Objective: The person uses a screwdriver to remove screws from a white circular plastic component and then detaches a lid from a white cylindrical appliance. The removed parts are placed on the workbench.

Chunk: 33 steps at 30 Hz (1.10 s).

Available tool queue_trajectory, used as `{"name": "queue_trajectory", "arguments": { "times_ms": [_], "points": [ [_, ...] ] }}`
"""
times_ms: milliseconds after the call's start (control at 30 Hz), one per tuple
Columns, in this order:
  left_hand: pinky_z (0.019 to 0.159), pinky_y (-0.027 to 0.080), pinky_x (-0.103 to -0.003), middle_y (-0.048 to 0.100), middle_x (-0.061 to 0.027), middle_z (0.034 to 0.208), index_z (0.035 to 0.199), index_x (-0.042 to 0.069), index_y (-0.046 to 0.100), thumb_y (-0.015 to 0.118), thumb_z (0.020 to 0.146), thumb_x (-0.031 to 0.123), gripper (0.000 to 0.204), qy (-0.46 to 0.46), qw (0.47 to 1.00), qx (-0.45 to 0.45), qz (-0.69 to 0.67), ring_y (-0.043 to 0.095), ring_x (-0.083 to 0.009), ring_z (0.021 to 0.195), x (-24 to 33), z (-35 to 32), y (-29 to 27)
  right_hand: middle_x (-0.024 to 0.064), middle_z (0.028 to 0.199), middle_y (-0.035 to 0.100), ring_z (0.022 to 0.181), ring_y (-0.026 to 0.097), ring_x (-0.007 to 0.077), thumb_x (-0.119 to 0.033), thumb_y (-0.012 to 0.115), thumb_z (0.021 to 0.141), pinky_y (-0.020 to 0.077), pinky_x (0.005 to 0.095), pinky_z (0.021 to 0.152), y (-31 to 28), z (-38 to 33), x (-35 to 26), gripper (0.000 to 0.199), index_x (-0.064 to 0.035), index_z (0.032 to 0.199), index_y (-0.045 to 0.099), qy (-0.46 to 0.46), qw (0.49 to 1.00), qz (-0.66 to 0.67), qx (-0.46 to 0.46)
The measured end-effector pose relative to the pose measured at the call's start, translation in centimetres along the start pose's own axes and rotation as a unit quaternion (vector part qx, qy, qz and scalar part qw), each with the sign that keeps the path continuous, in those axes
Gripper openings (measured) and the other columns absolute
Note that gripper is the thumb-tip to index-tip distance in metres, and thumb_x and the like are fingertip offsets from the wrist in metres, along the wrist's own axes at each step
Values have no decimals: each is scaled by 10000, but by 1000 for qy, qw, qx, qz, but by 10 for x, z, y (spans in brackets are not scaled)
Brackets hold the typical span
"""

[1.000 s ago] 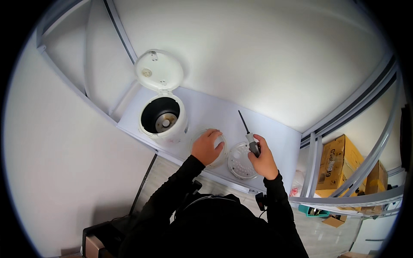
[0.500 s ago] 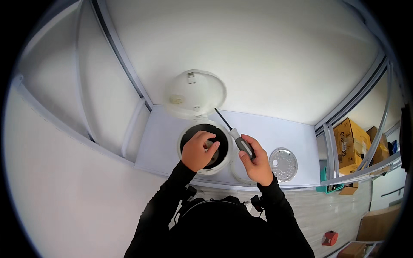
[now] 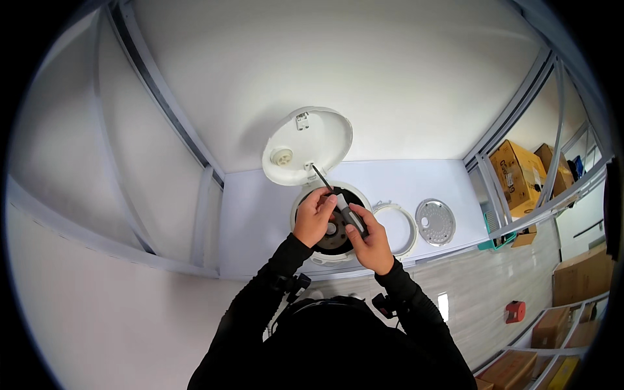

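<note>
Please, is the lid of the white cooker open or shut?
Open. The lid stands raised behind the white cooker, its inner side facing the camera, and the cooker's dark interior shows.

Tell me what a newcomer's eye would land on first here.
First, probably the grey screwdriver in the right grip, seen over the open white cooker, with the left grip close by its shaft. Next, the cooker's raised white lid behind it, then a pale ring and a perforated silver disc on the table to the right.
</note>
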State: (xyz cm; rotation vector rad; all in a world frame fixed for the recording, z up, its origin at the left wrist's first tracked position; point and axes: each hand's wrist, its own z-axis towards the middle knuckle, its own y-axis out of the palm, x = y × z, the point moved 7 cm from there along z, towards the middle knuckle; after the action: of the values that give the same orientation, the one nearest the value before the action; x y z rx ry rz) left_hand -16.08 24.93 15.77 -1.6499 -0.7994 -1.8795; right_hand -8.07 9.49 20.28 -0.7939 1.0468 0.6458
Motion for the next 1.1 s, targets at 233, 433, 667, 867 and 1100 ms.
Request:
{"name": "queue_trajectory", "arguments": {
  "times_ms": [233, 433, 667, 867, 1100],
  "points": [
    [643, 493, -224, 682, -35, 884, 1314, -56, 592, 712, 995, 189, 420, 8, 1000, -11, 17, 609, -64, 716, -1, 2, 0, 211, 1254, 686, 1154, 667, 282, -121, 645, 993, 503, 355, 997, 8, -2, 3, 451, 23, 1409, 549, 3, 999, -3, 44],
    [693, 558, -243, 689, -53, 963, 1321, -14, 611, 701, 1001, 178, 384, 20, 1000, -9, 23, 644, -85, 804, -7, 5, -3, 67, 1170, 659, 948, 592, 107, -130, 637, 1022, 489, 256, 835, 11, 0, 21, 444, -16, 1438, 532, 19, 998, 47, 41],
    [672, 496, -221, 685, -35, 915, 1313, -7, 610, 716, 991, 174, 384, 45, 998, -12, 43, 617, -64, 769, -2, 2, -2, 117, 1313, 645, 1189, 589, 180, -113, 638, 1006, 465, 311, 1020, 13, -6, 32, 452, 4, 1431, 537, 111, 981, 151, 45],
    [682, 507, -227, 683, -40, 923, 1316, -11, 603, 712, 993, 162, 382, 41, 999, -19, 28, 621, -71, 779, -8, 4, -2, 111, 1309, 640, 1194, 573, 162, -124, 636, 1011, 460, 299, 1016, 13, -5, 37, 442, 2, 1425, 543, 108, 981, 154, 46],
    [702, 532, -238, 673, -51, 945, 1322, -18, 594, 696, 1003, 155, 378, 23, 999, -24, -27, 632, -84, 798, -2, 2, 0, 80, 1106, 689, 760, 607, 90, -149, 597, 1041, 491, 237, 659, 17, -2, 32, 420, -29, 1433, 505, 172, 944, 283, 12]
  ]
}}
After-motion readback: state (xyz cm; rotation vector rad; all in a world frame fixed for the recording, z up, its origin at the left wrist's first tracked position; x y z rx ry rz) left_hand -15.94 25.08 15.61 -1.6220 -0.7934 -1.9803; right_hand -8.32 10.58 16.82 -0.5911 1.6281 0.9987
